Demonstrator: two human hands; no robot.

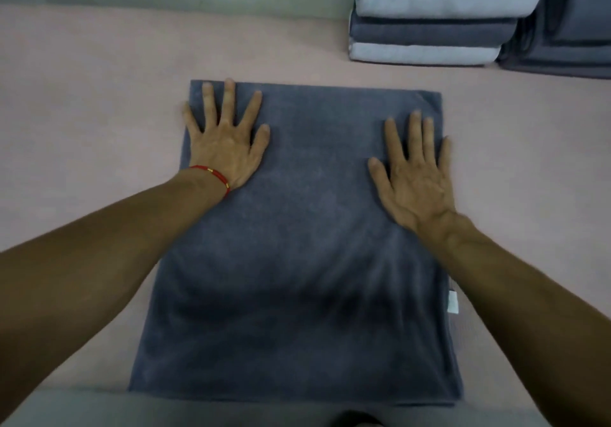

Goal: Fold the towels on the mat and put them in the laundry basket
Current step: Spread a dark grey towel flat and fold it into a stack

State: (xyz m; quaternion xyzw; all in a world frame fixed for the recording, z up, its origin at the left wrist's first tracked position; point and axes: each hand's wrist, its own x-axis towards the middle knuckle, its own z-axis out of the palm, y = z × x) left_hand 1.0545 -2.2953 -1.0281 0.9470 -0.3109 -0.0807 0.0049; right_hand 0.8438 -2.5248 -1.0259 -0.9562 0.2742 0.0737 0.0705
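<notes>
Both hands, left hand [224,135] & right hand [413,175], lie flat w/ fingers spread, gripping nothing, on the far end of the grey towel [297,277] mid pink mat [82,95], prob. smoothing it for the next fold (folded stack [429,29] at far-right corner).

The stack of folded pale blue and dark grey towels [433,19] at 1 o'clock is cut off by the top edge. A second dark grey folded pile [572,29] runs off the right edge. The flat dark grey towel's [297,261] near part is motion-blurred; its small white tag [452,301] is unreadable.
</notes>
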